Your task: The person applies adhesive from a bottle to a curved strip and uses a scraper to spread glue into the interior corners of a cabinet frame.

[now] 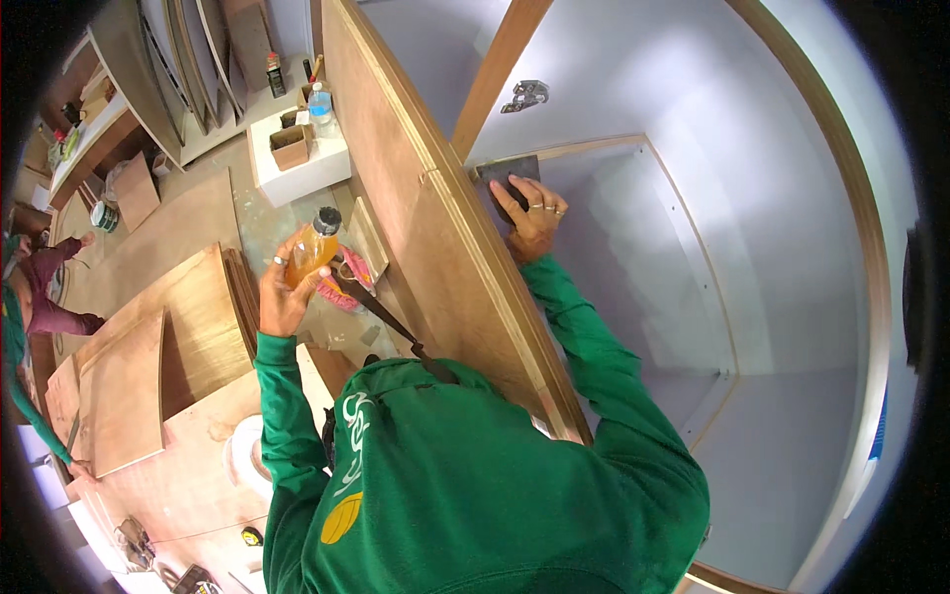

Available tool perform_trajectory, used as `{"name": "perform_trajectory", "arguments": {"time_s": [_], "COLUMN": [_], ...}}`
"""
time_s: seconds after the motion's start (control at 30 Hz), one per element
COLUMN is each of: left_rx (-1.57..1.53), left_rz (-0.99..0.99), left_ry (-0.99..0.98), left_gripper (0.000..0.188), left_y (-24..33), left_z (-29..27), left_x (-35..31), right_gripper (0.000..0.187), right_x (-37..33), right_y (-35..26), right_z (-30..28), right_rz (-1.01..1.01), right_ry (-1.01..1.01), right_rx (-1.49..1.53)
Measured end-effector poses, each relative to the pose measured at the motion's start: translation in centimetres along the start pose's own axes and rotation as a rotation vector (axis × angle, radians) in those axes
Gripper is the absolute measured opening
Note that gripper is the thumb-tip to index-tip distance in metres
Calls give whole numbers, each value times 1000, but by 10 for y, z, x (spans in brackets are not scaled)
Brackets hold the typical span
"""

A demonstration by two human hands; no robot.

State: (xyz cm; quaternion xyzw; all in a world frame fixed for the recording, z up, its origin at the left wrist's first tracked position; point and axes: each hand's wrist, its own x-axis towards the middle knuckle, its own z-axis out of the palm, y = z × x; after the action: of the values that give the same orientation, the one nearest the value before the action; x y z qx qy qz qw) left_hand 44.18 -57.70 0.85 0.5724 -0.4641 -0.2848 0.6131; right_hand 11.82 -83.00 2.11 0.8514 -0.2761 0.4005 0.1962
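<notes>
My left hand (284, 302) is wrapped round a clear plastic bottle (310, 255) of amber liquid with a black cap, held upright but tilted, left of a plywood panel (416, 228). On the panel's other side my right hand (535, 224) reaches into a pale-lined wooden cabinet (792, 208). Its fingers press on a dark, flat rectangular piece (522, 166) close to the panel's edge and a thin wooden strip (599, 145). What kind of tool this piece is does not show clearly. A metal hinge (524, 95) is fixed to the wall beyond that hand.
Behind the bottle lies a pink cloth (343, 291). A white box (300, 163) carries a water bottle (321, 107) and small cartons. Plywood sheets (129, 396) are stacked at left, where another person (45, 287) stands. A tape measure (252, 537) lies at lower left.
</notes>
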Motion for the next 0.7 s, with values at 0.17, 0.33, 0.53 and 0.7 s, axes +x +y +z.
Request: {"name": "perform_trajectory", "arguments": {"time_s": [0.17, 0.33, 0.53, 0.7], "left_rx": [-81, -108, -136, -192], "left_rz": [-40, -26, -36, -129], "left_ry": [8, -34, -57, -53], "left_gripper": [61, 58, 59, 62], "left_y": [-3, -6, 0, -9], "left_z": [3, 9, 13, 8], "left_x": [-2, 1, -1, -6], "right_gripper": [44, 41, 42, 43], "right_x": [11, 40, 56, 67], "right_y": [12, 9, 25, 29], "right_z": [-35, -47, -66, -60], "right_rz": [-53, -40, -90, -68], "right_ry": [-97, -139, -267, -291], "right_rx": [1, 56, 101, 103]}}
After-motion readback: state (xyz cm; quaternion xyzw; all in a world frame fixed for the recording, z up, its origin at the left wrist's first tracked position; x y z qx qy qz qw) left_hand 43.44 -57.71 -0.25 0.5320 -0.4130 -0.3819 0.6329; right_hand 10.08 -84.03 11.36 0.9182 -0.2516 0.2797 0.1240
